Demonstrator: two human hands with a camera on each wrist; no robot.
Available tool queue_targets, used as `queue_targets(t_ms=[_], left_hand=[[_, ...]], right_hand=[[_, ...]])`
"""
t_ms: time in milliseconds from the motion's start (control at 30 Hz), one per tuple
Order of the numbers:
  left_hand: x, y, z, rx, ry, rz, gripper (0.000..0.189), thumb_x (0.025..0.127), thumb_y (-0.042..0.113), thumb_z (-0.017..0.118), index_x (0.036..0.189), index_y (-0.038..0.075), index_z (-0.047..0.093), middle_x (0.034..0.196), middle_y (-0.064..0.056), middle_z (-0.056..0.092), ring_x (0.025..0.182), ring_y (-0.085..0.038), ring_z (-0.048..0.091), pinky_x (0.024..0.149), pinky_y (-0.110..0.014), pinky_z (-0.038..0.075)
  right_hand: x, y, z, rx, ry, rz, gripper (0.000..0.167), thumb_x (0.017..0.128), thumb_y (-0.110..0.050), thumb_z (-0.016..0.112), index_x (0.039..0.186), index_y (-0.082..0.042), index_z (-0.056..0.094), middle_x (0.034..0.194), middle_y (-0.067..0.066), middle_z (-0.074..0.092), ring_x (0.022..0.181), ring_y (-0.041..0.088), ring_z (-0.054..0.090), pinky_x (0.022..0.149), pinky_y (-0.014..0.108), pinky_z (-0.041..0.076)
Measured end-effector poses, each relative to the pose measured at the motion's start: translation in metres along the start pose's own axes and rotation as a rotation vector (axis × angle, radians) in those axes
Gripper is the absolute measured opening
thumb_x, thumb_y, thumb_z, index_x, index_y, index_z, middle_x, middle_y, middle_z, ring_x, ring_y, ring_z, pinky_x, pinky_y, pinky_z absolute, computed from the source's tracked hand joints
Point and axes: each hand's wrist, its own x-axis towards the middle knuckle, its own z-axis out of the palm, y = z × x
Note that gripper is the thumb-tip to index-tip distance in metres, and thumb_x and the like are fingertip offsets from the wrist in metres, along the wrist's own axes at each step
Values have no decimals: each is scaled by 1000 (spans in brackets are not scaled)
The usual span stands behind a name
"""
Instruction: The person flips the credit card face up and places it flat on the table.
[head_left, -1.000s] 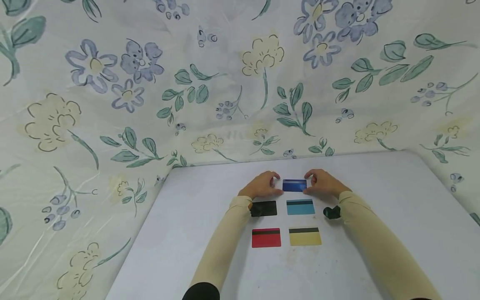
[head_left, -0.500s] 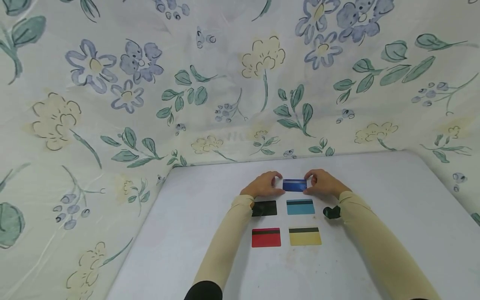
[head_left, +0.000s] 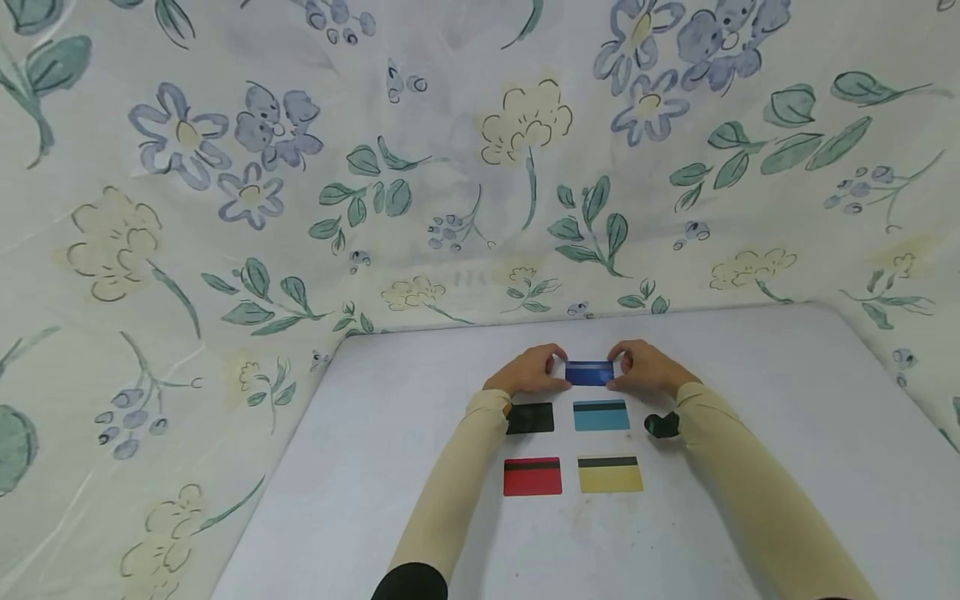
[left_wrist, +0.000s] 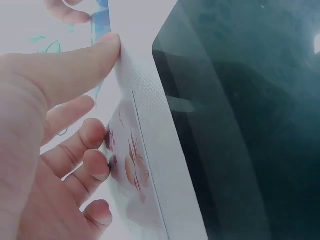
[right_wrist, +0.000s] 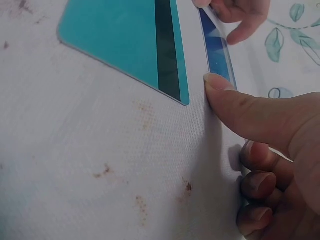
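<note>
A dark blue card [head_left: 589, 374] with a stripe lies on the white table at the top of a group of cards. My left hand [head_left: 528, 372] holds its left side, index fingertip at the far corner and thumb at the near one. On the opposite side my right hand [head_left: 647, 367] holds it the same way. The left wrist view shows the left thumb [left_wrist: 102, 52] against the blue card's edge. In the right wrist view the right thumb [right_wrist: 222, 85] presses the card's near edge, other fingers curled below.
Just nearer lie a black card [head_left: 534, 418], partly covered by the left wrist, and a light blue card [head_left: 602, 415]. A red card [head_left: 532, 477] and a yellow card [head_left: 611, 475] form the nearest row. Flower-patterned cloth [head_left: 450, 167] rises behind the white table [head_left: 375, 433].
The left hand has shifted slightly right, bringing its fingertips to the dark blue card's left edge. The right hand and the other cards have stayed in place.
</note>
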Motion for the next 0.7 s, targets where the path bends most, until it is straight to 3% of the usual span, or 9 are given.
queue_targets(t_ms=[200,700], left_hand=[[2,2,1,5,-3,3,53,93,31,76,138,11,57,98,-4,56,89,-14,52,79,-28,42],[-10,9,2,19,-42,-25,53,93,33,77,137,11,57,101,-4,57,93,-15,54,82,-28,44]], right_hand=[[-1,0,-1,14,-8,-17,52,90,-19,80,134,-2,58,88,5,52,83,19,51,75,33,41],[-13,-7,9,20,-21,-6,51,91,-15,78,135,-1,56,89,6,52,82,19,51,74,32,41]])
